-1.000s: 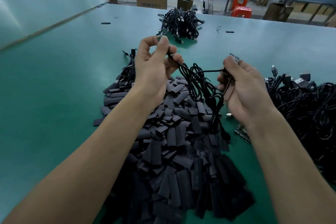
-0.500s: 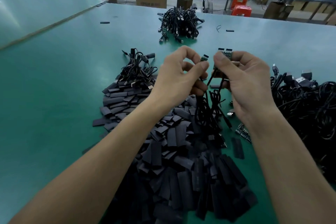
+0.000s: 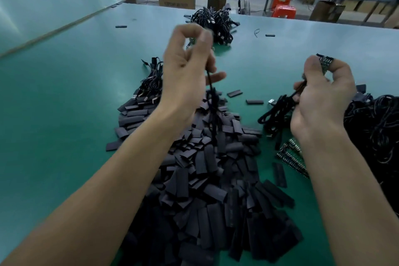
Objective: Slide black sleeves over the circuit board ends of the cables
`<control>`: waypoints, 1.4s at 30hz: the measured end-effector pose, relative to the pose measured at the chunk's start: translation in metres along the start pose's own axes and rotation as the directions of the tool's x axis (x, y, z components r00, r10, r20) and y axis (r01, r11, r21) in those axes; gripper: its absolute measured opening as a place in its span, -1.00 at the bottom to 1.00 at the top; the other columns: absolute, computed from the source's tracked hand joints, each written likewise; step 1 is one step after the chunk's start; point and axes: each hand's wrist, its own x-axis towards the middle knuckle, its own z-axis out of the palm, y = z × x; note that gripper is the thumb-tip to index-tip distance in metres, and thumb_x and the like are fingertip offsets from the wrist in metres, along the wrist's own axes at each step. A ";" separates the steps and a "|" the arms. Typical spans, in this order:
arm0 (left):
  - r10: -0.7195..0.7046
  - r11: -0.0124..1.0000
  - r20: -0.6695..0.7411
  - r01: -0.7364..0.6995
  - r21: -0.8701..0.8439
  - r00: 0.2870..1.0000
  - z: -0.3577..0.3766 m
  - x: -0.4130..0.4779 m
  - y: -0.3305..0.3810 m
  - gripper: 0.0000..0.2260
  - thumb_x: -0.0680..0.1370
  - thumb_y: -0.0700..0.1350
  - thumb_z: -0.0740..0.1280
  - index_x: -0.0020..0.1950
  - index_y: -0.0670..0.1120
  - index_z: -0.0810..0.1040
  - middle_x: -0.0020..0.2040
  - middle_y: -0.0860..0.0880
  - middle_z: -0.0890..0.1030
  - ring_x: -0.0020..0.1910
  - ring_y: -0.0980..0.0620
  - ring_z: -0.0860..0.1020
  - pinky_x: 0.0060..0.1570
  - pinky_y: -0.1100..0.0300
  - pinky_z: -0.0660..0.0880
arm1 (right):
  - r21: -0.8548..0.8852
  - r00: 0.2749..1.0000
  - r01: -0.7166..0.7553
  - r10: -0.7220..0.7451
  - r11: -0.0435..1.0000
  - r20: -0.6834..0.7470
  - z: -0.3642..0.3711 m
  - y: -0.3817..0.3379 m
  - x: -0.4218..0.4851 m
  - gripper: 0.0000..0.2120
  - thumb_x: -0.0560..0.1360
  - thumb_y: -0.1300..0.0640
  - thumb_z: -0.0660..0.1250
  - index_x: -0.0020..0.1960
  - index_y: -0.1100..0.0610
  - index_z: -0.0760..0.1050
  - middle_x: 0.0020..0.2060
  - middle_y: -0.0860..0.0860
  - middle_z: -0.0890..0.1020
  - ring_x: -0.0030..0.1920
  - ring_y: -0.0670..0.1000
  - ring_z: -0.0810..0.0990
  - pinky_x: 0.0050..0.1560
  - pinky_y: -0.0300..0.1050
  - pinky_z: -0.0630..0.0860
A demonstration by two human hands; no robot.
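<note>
On the green desk (image 3: 64,114), far to the left, a lone sleeve (image 3: 121,26) lies by itself near the seam. Further in, a small bundle of cables (image 3: 151,84) sits at the upper left edge of the heap of black sleeves (image 3: 205,179), which spreads down the middle of the desk toward the person. The left hand (image 3: 185,75) is raised above that heap with its fingers (image 3: 187,31) curled. Thumb and forefinger pinch the upper end of a black cable (image 3: 210,95) that hangs straight down into the sleeves; blur hides what sits at the pinch itself. Beyond it, on the far side, lies a pile of cables (image 3: 213,24). Two loose sleeves (image 3: 234,93) lie flat between the hands. The right hand (image 3: 323,97), well apart from the left, pinches a small circuit board (image 3: 325,63) between thumb and forefinger, its pins exposed. Its lower fingers curl round a coiled cable (image 3: 278,112) that droops to the desk. Pin strips (image 3: 291,157) lie beneath that wrist, and a big tangle of cables (image 3: 375,131) fills the right edge.
</note>
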 end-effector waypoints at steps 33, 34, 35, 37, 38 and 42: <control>0.249 0.868 -0.028 -0.210 0.449 0.968 -0.019 0.009 0.003 -0.90 0.65 -0.16 0.30 0.01 0.03 0.56 -0.22 0.11 0.67 -0.33 0.28 0.57 -0.27 0.26 0.46 | -0.431 0.463 0.854 -0.049 0.293 0.885 0.020 0.021 -0.050 -0.80 0.56 -0.04 0.38 0.06 0.02 0.69 0.16 -0.02 0.56 0.21 0.04 0.42 0.22 -0.08 0.32; 0.256 0.856 -0.024 -0.215 0.470 0.966 -0.020 0.009 0.002 -0.89 0.64 -0.16 0.31 0.00 0.05 0.56 -0.23 0.12 0.67 -0.27 0.28 0.60 -0.24 0.23 0.49 | -0.404 0.435 0.863 -0.039 0.303 0.900 0.021 0.023 -0.052 -0.80 0.56 -0.05 0.37 0.05 0.02 0.69 0.09 -0.05 0.57 0.14 0.02 0.43 0.20 -0.06 0.36; 0.260 0.844 -0.024 -0.215 0.491 0.965 -0.020 0.009 0.001 -0.88 0.64 -0.15 0.32 -0.02 0.07 0.56 -0.23 0.13 0.67 -0.22 0.28 0.63 -0.21 0.19 0.53 | -0.391 0.413 0.866 -0.003 0.312 0.911 0.022 0.025 -0.054 -0.79 0.57 -0.08 0.36 0.05 0.00 0.69 0.03 -0.07 0.57 0.10 0.00 0.43 0.18 -0.04 0.38; 0.259 0.830 -0.027 -0.208 0.517 0.965 -0.022 0.010 -0.002 -0.88 0.64 -0.13 0.33 -0.04 0.08 0.58 -0.24 0.13 0.67 -0.16 0.24 0.66 -0.08 0.09 0.61 | -0.397 0.385 0.855 0.104 0.335 0.917 0.023 0.031 -0.057 -0.71 0.56 -0.20 0.31 0.05 -0.04 0.68 -0.04 -0.09 0.57 0.06 -0.01 0.43 0.17 -0.03 0.40; 0.253 0.828 -0.029 -0.201 0.523 0.967 -0.023 0.010 -0.003 -0.87 0.63 -0.13 0.33 -0.04 0.10 0.58 -0.25 0.12 0.67 -0.15 0.23 0.66 -0.04 0.05 0.62 | -0.412 0.382 0.842 0.153 0.349 0.911 0.024 0.034 -0.058 -0.65 0.54 -0.27 0.27 0.04 -0.06 0.68 -0.08 -0.09 0.56 0.04 -0.02 0.44 0.16 -0.02 0.41; 0.188 0.787 -0.029 -0.133 0.603 0.982 -0.028 0.011 -0.012 -0.84 0.64 -0.02 0.33 -0.09 0.24 0.55 -0.29 0.15 0.66 -0.35 0.28 0.57 -0.33 0.15 0.48 | -0.461 0.409 0.822 0.219 0.333 0.886 0.027 0.040 -0.065 -0.52 0.41 -0.45 0.27 -0.02 -0.10 0.66 -0.13 -0.11 0.53 0.06 -0.02 0.45 0.15 -0.03 0.41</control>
